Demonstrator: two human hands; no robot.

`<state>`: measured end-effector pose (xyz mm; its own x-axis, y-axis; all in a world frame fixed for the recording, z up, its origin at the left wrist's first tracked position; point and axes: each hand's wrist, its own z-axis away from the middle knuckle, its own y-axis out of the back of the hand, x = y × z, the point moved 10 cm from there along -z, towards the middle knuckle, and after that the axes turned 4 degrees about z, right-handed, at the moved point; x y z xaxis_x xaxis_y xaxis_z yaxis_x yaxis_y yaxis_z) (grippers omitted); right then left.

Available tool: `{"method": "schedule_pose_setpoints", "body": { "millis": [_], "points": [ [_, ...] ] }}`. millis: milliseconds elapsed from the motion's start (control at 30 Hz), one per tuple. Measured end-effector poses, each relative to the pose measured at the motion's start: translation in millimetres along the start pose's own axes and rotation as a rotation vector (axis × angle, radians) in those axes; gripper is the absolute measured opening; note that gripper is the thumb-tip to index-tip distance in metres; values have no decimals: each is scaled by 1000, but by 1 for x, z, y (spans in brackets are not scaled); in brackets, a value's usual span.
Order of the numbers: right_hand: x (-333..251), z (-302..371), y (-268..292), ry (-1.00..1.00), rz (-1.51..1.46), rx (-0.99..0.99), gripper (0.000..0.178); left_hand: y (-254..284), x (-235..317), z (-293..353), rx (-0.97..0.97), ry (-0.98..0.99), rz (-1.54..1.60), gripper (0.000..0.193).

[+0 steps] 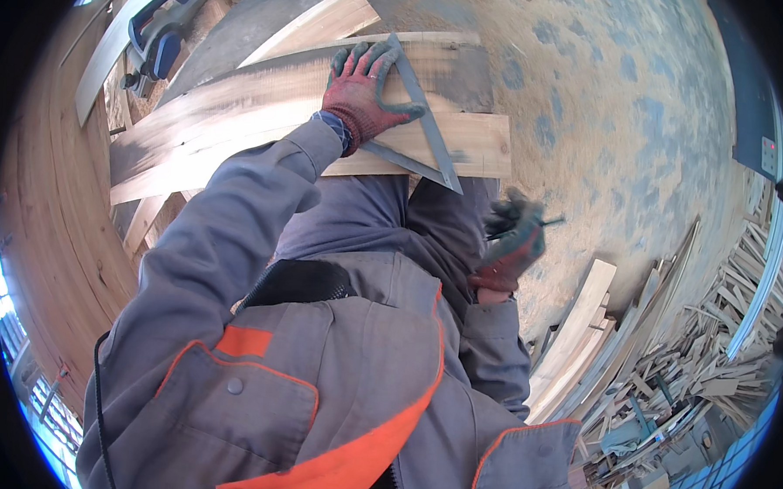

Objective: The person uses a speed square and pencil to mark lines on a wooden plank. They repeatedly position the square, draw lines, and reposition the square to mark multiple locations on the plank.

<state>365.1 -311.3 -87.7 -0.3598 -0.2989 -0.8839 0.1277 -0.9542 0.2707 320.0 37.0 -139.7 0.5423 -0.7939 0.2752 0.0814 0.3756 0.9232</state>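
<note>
My left hand (pixel 368 90), in a red and grey work glove, lies with fingers spread on a wide wooden board (pixel 230 133). Its thumb rests against a grey metal set square (pixel 431 128), whose long edge slants across the board near its right end. To the right of my knees, my right hand (pixel 512 245), in a similar glove, is raised off the board. Its fingers are closed around a thin dark pencil-like stick (pixel 552 222). Motion blurs this hand, so the stick's exact kind is unclear.
A blue and grey power planer (pixel 160 46) sits at the far left. Beside it runs a thick timber slab (pixel 64 230). Another plank (pixel 318 23) lies beyond the board. Cut strips (pixel 575 331) and a heap of wood scraps (pixel 700 372) cover the right side of the dusty floor (pixel 606 123).
</note>
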Motion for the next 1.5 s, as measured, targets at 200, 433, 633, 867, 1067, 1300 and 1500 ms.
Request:
{"method": "schedule_pose_setpoints", "body": {
  "millis": [200,433,633,867,1067,1300,1500],
  "points": [
    [-56,-21,4,96,54,12,69,5,2,-2,55,-51,49,118],
    [-86,-65,-88,427,125,-80,22,5,2,-1,61,-79,86,118],
    [-95,-82,-189,564,273,-453,29,12,2,2,127,-114,178,113],
    [-85,-78,-189,590,275,-407,27,4,-3,2,4,-44,143,115],
    [-72,-82,-141,491,201,-272,26,4,-3,2,-10,-32,89,117],
    [-74,-81,-73,422,42,-101,32,2,-1,-1,64,-87,83,117],
    [-76,-64,-17,364,12,46,42,2,0,-1,64,-61,45,116]
  ]
}}
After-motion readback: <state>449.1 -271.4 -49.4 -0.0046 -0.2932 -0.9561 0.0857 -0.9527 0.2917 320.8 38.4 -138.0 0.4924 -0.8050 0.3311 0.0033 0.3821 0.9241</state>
